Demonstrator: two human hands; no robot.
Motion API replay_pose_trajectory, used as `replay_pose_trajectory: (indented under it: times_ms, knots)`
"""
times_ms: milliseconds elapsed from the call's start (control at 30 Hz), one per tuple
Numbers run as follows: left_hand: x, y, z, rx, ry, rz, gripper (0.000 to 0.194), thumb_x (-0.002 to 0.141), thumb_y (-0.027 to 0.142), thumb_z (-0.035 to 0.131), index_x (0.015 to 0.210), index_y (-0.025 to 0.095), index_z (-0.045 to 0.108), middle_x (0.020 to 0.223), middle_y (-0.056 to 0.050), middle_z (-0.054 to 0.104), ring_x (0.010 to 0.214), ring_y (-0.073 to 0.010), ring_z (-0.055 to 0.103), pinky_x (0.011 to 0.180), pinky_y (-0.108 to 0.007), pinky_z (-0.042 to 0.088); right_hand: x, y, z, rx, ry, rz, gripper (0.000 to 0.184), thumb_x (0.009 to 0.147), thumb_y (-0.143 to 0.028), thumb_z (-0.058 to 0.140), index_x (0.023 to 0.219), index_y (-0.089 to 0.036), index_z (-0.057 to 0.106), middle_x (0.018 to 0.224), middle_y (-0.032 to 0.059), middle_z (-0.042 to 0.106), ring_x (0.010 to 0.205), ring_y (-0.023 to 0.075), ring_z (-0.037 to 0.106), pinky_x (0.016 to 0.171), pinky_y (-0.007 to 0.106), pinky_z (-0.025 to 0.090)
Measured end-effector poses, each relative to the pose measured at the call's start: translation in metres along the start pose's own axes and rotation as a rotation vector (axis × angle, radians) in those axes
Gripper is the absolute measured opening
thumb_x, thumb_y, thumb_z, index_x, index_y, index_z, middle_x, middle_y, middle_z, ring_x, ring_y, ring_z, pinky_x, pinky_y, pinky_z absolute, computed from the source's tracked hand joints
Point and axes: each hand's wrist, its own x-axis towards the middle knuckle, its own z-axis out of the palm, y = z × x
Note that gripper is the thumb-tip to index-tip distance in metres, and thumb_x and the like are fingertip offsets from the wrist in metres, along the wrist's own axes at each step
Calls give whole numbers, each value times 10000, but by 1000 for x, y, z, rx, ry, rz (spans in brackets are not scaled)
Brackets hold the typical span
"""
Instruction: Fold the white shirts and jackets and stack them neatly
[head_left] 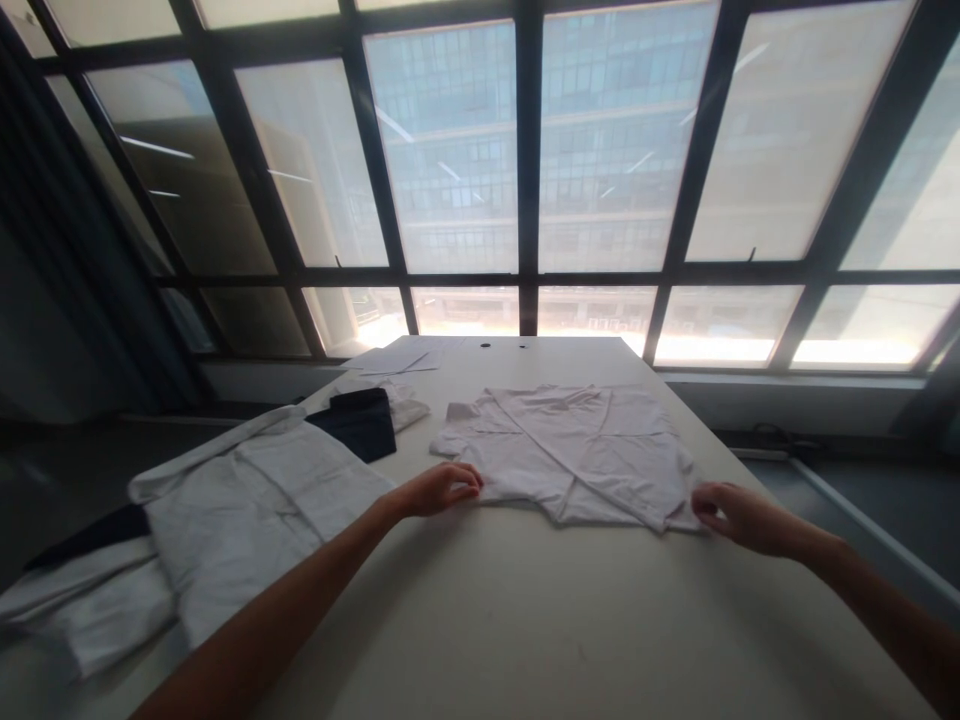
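A white shirt lies spread on the white table, its near edge uneven and a long diagonal crease running across it. At the shirt's near left corner is my left hand, with thumb and fingers closed on the cloth edge. My right hand pinches the near right corner, its fingers curled inward. Both hands rest low, close to the tabletop. The fingertips partly hide the pinched cloth.
White garments are heaped along the left table edge, some hanging over it. A dark folded cloth lies beside them. Papers sit at the far left end. Large windows stand behind the table, and a dark curtain hangs left.
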Motion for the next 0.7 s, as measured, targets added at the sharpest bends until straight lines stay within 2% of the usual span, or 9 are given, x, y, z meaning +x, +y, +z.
replay_pose_trajectory:
  times_ms: [133,200,267,333,433,567,633,700]
  knots:
    - [32,5,14,82,193,-25,278,1012,365,510,1033,202,734,1126,-72,726,1044,-201,668,970,-320,488,25,-28,14,-53,139,-35,344,960,-395,433,1049,-202,704,1081,121,707,979,261,658,870,345,475]
    - [52,6,30,112,233,-10,275,1015,336,493,1084,208,727,1189,-68,716,1103,-203,656,1015,-333,477,36,-44,25,-63,124,-47,402,953,-436,465,1186,-183,673,1188,147,675,1084,282,635,929,361,464]
    - [70,4,50,147,240,-12,296,1015,320,482,1186,213,699,1272,-69,688,1183,-205,627,1064,-347,455,42,-56,34,-96,46,-77,444,931,-456,520,1255,-178,645,1212,155,664,1126,290,620,942,359,455]
    - [81,-2,68,203,204,-41,349,1011,332,486,1303,221,641,1389,-77,617,1304,-226,549,1126,-394,405,46,-64,37,-157,-19,-51,402,929,-423,533,1232,-189,653,1159,148,683,1093,284,638,903,342,455]
    - [87,-13,86,270,123,-100,412,1014,377,475,1388,240,578,1507,-86,504,1420,-273,421,1177,-488,322,51,-69,30,-254,-95,73,292,952,-351,472,1073,-195,687,996,130,720,941,265,682,778,313,442]
    - [85,-19,91,280,113,-104,413,1027,400,436,1389,260,575,1524,-76,485,1426,-263,415,1188,-491,294,69,-64,18,-257,-302,82,255,887,-357,546,1012,-178,679,923,113,729,805,239,663,655,285,394]
    - [85,-18,91,284,129,-98,406,1027,406,433,1378,266,584,1517,-68,495,1419,-253,425,1187,-477,296,83,-59,16,-242,-431,48,211,806,-299,610,955,-172,691,916,97,728,788,221,649,625,268,386]
    - [85,-16,91,286,140,-99,402,1026,406,437,1372,266,588,1509,-65,506,1415,-248,431,1184,-470,301,100,-56,12,-231,-579,46,157,724,-221,636,862,-174,695,819,59,718,723,197,637,596,253,389]
